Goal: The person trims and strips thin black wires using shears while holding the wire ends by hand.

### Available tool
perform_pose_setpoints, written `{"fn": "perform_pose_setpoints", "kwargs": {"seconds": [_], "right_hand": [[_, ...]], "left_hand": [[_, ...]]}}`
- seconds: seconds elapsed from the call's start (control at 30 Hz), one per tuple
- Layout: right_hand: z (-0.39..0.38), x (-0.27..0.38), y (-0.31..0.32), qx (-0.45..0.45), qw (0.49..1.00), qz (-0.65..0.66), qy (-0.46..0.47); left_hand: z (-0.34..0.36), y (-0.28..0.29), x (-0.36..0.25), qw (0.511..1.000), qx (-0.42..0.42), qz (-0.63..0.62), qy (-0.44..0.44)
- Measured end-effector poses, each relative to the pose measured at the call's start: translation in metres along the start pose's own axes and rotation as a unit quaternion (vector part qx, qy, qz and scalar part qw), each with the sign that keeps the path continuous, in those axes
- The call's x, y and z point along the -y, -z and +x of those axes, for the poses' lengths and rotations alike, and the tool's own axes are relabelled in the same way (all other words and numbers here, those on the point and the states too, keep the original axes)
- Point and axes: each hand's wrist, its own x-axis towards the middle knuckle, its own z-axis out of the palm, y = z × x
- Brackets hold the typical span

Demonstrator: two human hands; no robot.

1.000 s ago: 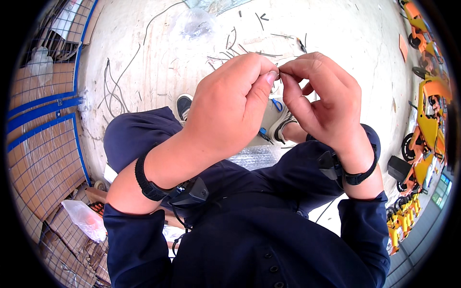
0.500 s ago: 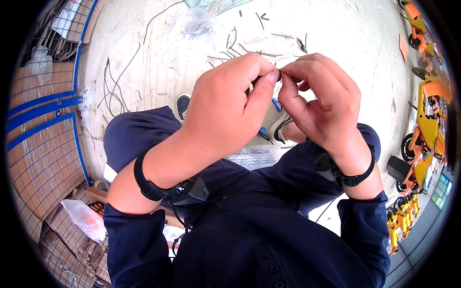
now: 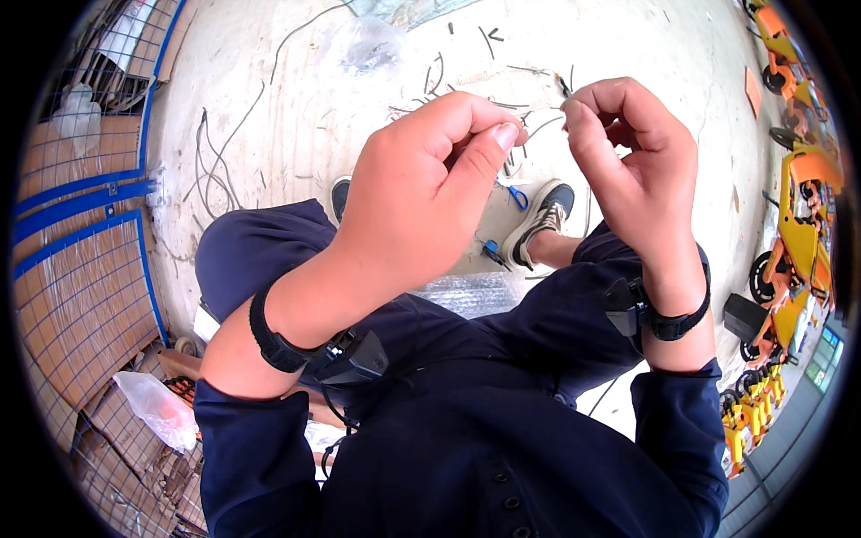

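My left hand (image 3: 421, 188) is raised over the floor in front of me, thumb and forefinger pinched together. Whatever lies between those fingertips is too small or hidden to make out. To its right, my right hand (image 3: 632, 161) is also closed in a pinch, apart from the left one, its grip hidden too. A thin dark strand (image 3: 543, 125) shows between the two hands; I cannot tell whether it is held or lies on the floor. Short dark cable pieces (image 3: 437, 76) are scattered beyond my hands. Below the fingertips, blue-handled scissors (image 3: 517, 197) rest on the floor.
A small blue tool (image 3: 492, 253) lies by my shoe (image 3: 544, 220). Long dark cable (image 3: 211, 161) coils at left, near a blue-framed mesh cage (image 3: 81, 287) with cardboard. A clear plastic bag (image 3: 363, 45) lies ahead. Yellow and orange wheeled machines (image 3: 798, 233) line the right.
My hands, fingertips together before, have come apart. The right hand has moved right and slightly up; the left has barely shifted. The scissors and right shoe show more now.
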Motion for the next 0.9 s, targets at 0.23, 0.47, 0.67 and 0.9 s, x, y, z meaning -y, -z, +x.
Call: {"fn": "perform_pose_setpoints", "kwargs": {"seconds": [0.23,0.47,0.67,0.9], "right_hand": [[-0.01,0.01,-0.002,0.161,0.938,0.268,-0.151],[-0.011,0.005,-0.016,0.111,0.89,0.409,-0.17],[-0.011,0.004,-0.014,0.076,0.886,0.43,-0.156],[-0.008,0.006,-0.007,0.1,0.857,0.478,-0.165]], "left_hand": [[0.007,-0.001,0.006,0.993,-0.04,0.011,-0.112],[0.006,-0.004,0.003,0.986,-0.047,0.053,-0.151],[0.008,-0.002,0.004,0.957,-0.009,0.147,-0.252],[0.007,-0.002,0.006,0.975,0.04,0.026,-0.218]]}}
